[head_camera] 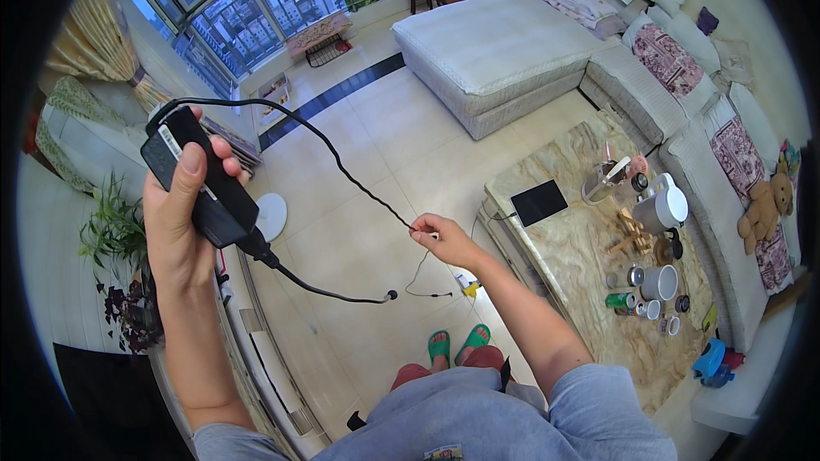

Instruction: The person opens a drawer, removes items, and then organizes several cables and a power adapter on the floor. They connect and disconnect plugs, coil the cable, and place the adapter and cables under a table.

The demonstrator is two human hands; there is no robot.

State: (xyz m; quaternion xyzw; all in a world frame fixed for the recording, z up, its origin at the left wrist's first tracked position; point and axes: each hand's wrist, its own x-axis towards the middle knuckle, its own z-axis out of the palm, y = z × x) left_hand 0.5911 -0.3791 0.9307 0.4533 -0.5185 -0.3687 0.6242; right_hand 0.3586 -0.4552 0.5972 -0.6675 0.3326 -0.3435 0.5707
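My left hand (186, 205) is raised at the left, its fingers and thumb wrapped around a black power adapter (204, 176) with a label strip on it. A thick black power cord (327, 292) leaves the adapter's lower end and hangs to a round end in mid-air. From the adapter's upper end a thinner black cable (336, 163) arcs across to my right hand (442, 240), which pinches it between thumb and fingertips. Past the pinch, a thin cord with a small plug (442, 295) hangs or lies below; whether it is the same cable is unclear.
At the right a marble-topped coffee table (544, 250) holds a black tablet (539, 203), a white kettle (661, 205), cups and a green can (620, 300). A sectional sofa (500, 45) stands behind. A low cabinet (272, 365) and potted plants (122, 230) are at the left.
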